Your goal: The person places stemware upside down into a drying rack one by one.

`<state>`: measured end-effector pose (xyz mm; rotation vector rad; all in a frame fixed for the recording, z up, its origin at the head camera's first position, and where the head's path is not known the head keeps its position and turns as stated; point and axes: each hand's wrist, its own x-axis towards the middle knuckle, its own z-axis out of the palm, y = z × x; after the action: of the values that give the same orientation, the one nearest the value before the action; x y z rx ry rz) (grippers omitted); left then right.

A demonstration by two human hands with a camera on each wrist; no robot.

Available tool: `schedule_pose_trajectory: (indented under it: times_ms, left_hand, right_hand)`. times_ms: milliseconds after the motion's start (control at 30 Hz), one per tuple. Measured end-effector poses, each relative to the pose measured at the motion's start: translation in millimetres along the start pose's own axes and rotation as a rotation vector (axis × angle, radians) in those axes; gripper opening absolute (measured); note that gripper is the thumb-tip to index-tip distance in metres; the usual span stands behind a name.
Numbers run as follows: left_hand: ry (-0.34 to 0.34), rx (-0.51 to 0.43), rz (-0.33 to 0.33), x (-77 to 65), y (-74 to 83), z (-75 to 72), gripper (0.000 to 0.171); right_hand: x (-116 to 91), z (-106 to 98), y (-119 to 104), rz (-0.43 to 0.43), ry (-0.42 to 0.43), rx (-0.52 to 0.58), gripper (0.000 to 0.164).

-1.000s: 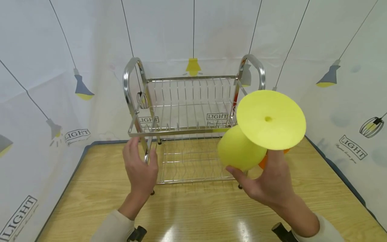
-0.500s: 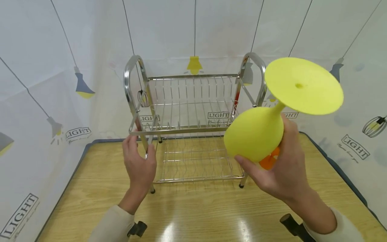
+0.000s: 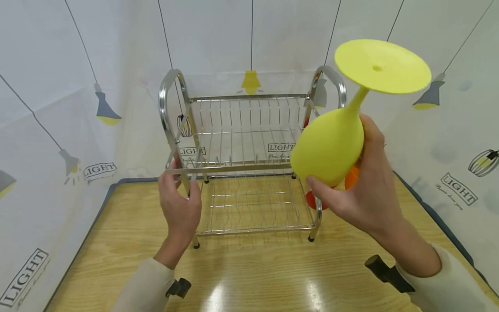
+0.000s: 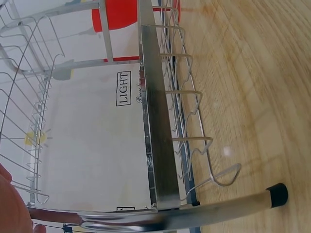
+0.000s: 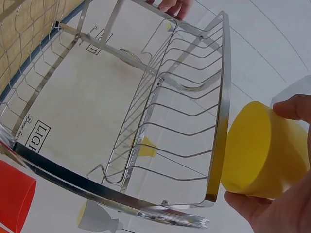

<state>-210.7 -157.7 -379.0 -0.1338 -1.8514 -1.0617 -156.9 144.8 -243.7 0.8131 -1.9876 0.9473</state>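
Observation:
A yellow plastic wine glass (image 3: 331,143) is tilted upside down, its round foot up and to the right. My right hand (image 3: 370,186) grips it round the bowl, thumb at the near side. In the right wrist view, the glass's open mouth (image 5: 250,150) lies right by the front rail of the upper tier. A two-tier chrome dish rack (image 3: 249,168) stands on the wooden table. My left hand (image 3: 179,203) holds the rack's left post just under the upper tier, some fingers hidden behind it.
Behind the rack's right legs, partly hidden, are a red item (image 3: 315,200) and an orange one (image 3: 352,177). A red cup (image 5: 14,194) shows in the right wrist view. White walls printed with lamps surround the wooden table (image 3: 257,268).
My right hand has raised the wine glass and shifted it right, tipping its foot upward so the stem now shows. The left hand stays at the rack's left post.

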Motion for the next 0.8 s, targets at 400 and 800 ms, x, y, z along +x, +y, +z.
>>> schedule_pose_trajectory:
  times_ms: [400, 800]
  left_hand:
    - [0.054, -0.017, -0.062, 6.2, -7.6, 8.1, 0.038]
    - [0.1, -0.002, -0.106, 9.9, -7.7, 10.2, 0.032]
  right_hand:
    - [15.5, 4.4, -6.1, 0.116, -0.072, -0.002, 0.085]
    - [22.9, 14.6, 30.4, 0.277, -0.104, 0.004, 0.085]
